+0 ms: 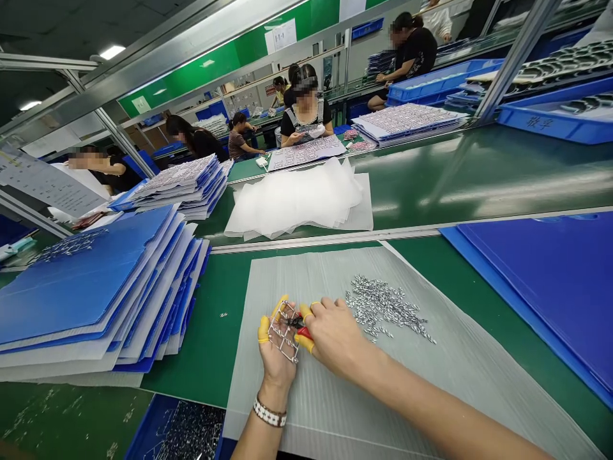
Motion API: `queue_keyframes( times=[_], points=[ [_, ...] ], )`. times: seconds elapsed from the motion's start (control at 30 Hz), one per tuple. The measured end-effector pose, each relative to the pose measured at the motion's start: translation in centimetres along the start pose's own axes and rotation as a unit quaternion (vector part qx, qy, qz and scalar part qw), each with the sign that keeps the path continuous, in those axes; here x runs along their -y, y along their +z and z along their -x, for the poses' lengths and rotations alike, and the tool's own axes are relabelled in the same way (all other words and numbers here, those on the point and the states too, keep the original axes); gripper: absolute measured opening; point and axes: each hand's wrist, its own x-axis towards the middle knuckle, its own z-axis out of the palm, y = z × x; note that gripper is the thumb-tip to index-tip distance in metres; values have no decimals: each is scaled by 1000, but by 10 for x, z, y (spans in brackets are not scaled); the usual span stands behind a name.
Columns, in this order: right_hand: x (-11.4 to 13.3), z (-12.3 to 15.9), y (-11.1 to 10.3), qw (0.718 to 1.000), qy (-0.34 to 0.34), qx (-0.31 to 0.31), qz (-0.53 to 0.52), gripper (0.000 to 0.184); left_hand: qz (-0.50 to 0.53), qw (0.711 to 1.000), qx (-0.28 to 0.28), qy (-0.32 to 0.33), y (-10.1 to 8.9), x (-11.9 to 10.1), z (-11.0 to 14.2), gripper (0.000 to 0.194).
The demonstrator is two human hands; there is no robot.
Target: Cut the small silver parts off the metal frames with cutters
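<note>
The left hand (276, 361) is palm up, its yellow-capped fingers curled in to grip a thin silver openwork rectangular frame (283, 333), which slants over the palm with its corners projecting past the hand. The right hand (335, 329), also with yellow finger caps, is closed around a small red-handled, black-jawed hand tool (303, 332); the tool's tip meets the frame near its middle, and whether its jaws are parted cannot be told.

Both hands are above a translucent white sheet (325, 275) spread over the green tabletop (215, 281). The sheet's left edge runs near the left hand, while its right edge slants away well beyond the right forearm. Its far edge stops short of a pale metal rail (335, 243). A loose heap of small silver pieces (383, 303) lies just beside the right knuckles, toward the far right, limiting room on that side; its thin tail trails rightward, inside the sheet's edge.

To the left, an open green strip with one tiny silver piece (223, 314) on it separates the sheet from a tall, uneven stack of blue and white boards (86, 275). Flat blue boards (550, 275) border the workspace at right. Beyond the rail lie overlapping white thin sheets (297, 198), well apart from the hands.
</note>
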Motion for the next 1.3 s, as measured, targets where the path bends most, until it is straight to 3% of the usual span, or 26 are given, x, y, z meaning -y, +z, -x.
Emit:
queue_keyframes(
  times=[0.7,0.97,1.3],
  points=[
    [-7,-5,-6,1000,2,8,15,30,-40,999,13,27,1,0,3,46],
    [-18,9,3,999,23,16,18,28,16,1000,12,-13,1,-16,-3,50],
    [-12,6,3,999,14,26,13,29,13,1000,13,-11,7,-13,3,50]
  ],
)
